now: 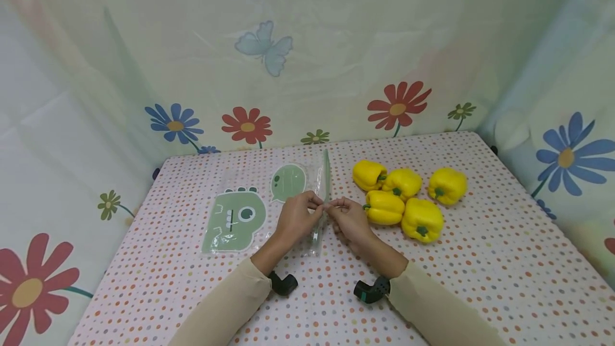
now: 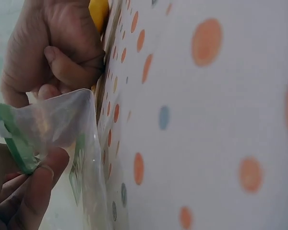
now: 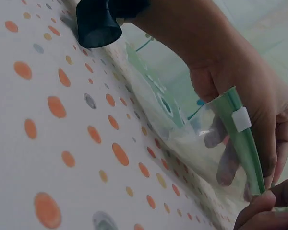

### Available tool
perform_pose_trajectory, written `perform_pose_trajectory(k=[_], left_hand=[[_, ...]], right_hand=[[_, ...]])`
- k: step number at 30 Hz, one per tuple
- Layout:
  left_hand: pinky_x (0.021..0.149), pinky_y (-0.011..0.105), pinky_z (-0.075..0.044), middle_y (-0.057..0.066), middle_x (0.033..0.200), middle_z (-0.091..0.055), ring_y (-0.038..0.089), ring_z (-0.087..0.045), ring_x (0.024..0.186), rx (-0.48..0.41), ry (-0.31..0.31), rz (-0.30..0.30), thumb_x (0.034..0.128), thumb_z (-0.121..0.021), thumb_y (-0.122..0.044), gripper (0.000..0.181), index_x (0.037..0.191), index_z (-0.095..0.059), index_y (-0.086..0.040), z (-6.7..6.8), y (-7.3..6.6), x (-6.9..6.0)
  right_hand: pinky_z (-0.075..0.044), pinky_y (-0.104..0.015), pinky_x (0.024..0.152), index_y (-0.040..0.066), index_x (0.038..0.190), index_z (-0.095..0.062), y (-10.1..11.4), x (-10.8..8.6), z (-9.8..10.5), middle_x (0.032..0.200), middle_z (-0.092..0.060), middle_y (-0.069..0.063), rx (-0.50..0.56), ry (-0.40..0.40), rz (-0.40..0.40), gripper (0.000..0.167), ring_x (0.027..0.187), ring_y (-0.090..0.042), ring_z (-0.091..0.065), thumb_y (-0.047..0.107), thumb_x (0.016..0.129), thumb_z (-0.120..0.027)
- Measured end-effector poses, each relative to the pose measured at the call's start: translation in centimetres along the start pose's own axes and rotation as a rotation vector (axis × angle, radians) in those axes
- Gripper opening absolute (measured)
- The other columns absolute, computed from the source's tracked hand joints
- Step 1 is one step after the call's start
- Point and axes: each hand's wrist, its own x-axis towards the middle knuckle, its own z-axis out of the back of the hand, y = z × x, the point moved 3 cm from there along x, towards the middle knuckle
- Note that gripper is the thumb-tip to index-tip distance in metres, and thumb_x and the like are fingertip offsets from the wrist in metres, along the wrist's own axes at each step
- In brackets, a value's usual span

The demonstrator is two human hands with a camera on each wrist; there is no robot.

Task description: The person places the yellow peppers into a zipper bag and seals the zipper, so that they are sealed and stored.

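Observation:
A clear zip bag [image 1: 312, 247] with a green monster print [image 1: 211, 234] lies flat on the table, its zip edge lifted toward the hands. My left hand [image 1: 294, 220] pinches the bag's green zip strip [image 3: 247, 148] between thumb and fingers. From the other side, my right hand [image 1: 353, 224] pinches the same strip, close against the left fingertips. A white slider [image 3: 241, 119] sits near the strip's near end, in the right wrist view. Through the clear film, left fingers show behind the bag. Right of the hands lie several yellow bell peppers [image 1: 385, 208].
A white table cover [image 1: 504, 260] with coloured dots spreads under everything. Behind it hangs a pale curtain [image 1: 336, 68] with flowers and a butterfly. Each wrist wears a black camera, such as the right one [image 1: 372, 290]. One pepper [image 1: 448, 186] lies slightly apart at the right.

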Motion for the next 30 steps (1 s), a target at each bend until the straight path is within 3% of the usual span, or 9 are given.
perform_pose_trajectory(k=[11,21,25,30], left_hand=[[0.038,0.019,-0.035,0.005,0.096,-0.077,0.0,-0.043,0.036,-0.051,-0.032,-0.02,0.0913,-0.067,-0.014,0.012,0.099,-0.075,-0.01,0.18,0.35,-0.17],[0.043,0.019,-0.045,0.008,0.098,-0.077,0.0,-0.059,0.048,-0.087,-0.054,-0.062,0.0923,-0.066,-0.015,0.021,0.111,-0.073,-0.011,0.45,0.47,-0.2],[0.05,0.018,-0.048,0.006,0.103,-0.076,0.002,-0.062,0.057,-0.076,-0.007,-0.059,0.0939,-0.065,-0.016,0.018,0.109,-0.075,-0.012,0.59,0.46,-0.15],[0.054,0.021,-0.049,0.002,0.105,-0.074,0.005,-0.062,0.063,-0.016,0.125,-0.023,0.0952,-0.063,-0.018,0.018,0.109,-0.074,-0.015,0.56,0.43,-0.2]], right_hand=[[-0.036,-0.021,0.037,0.003,0.107,-0.06,-0.19,0.36,0.03,0.064,-0.058,-0.004,-0.097,-0.074,0.057,0.017,0.041,-0.01,-0.044,0.016,0.097,-0.058],[-0.039,-0.023,0.037,0.004,0.108,-0.06,-0.31,0.47,0.02,0.068,-0.057,-0.007,-0.12,-0.086,0.071,0.018,0.045,-0.012,-0.047,0.018,0.097,-0.061],[-0.04,-0.023,0.037,0.004,0.107,-0.061,-0.37,0.52,0.04,0.068,-0.057,-0.006,-0.118,-0.087,0.08,0.018,0.046,-0.012,-0.047,0.019,0.097,-0.061],[-0.043,-0.023,0.039,0.004,0.108,-0.061,-0.43,0.56,0.14,0.072,-0.058,-0.005,-0.108,-0.09,0.077,0.018,0.049,-0.012,-0.05,0.019,0.097,-0.061]])
